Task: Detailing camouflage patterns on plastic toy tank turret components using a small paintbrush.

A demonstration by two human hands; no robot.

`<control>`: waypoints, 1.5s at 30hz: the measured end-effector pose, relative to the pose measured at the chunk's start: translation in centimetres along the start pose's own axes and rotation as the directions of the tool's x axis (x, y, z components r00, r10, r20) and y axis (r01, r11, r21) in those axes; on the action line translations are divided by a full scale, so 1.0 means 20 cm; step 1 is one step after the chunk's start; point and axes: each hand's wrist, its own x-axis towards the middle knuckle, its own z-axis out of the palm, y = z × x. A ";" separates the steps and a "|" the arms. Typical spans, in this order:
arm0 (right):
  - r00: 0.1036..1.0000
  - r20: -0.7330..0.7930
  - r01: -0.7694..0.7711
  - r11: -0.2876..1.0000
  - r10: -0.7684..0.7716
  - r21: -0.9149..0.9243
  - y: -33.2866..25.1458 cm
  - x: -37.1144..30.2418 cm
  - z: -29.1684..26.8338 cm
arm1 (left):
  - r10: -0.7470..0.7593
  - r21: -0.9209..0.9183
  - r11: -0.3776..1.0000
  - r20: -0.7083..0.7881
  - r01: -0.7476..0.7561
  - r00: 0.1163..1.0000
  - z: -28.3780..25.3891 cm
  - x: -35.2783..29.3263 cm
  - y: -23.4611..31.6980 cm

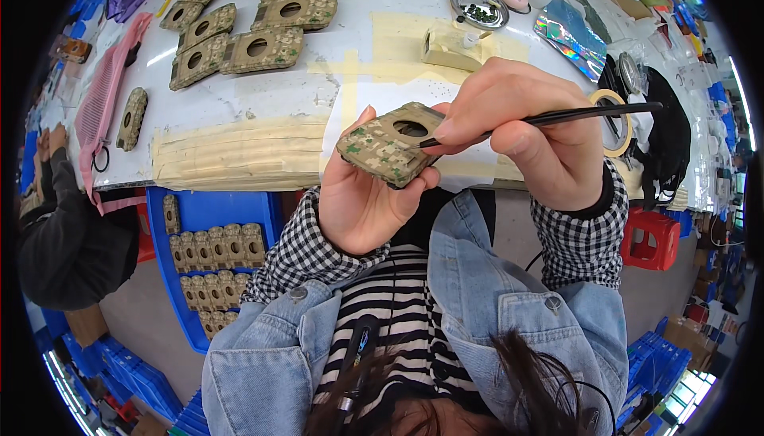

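Note:
My left hand (362, 211) holds up a camouflage toy tank hull (387, 147) with a round hole, fingers and thumb closed round its edges. In my right hand (532, 121) is a slim black pair of tweezers (601, 113), gripped between thumb and fingers. Its tip rests at or just over the hull's top, beside the hole. Whether the tip carries anything is too small to tell. Similar camouflage hulls (256, 50) lie in rows at the table's far left, and one stands alone on its side (132, 119) nearer the left edge.
A round metal dish (480, 7) holds small dark green pieces, beside a beige block (454, 46). Tape rolls (611, 123) and a black cloth bag (667, 129) crowd the right. Below left, a blue tray (165, 269) carries several hulls. Another person (76, 237) sits at left.

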 end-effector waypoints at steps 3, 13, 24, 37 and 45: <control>1.000 -0.001 0.000 1.000 0.000 0.008 0.00 0.00 0.00 | 0.001 0.000 1.000 -0.017 -0.001 1.000 0.00 0.00 0.00; 1.000 -0.004 -0.006 1.000 0.006 0.018 0.01 0.00 0.01 | 0.008 -0.001 1.000 -0.026 -0.008 1.000 0.00 -0.01 0.00; 1.000 -0.018 -0.017 1.000 0.017 0.010 0.00 0.00 0.01 | 0.010 0.007 1.000 -0.006 -0.010 1.000 0.00 0.00 0.00; 1.000 -0.016 0.005 1.000 -0.005 0.013 0.00 0.01 0.01 | 0.004 0.007 1.000 0.002 -0.004 1.000 0.00 -0.01 0.01; 1.000 -0.025 -0.005 0.999 0.006 0.037 0.00 0.00 0.02 | 0.002 0.016 1.000 -0.017 -0.002 1.000 0.00 -0.01 0.01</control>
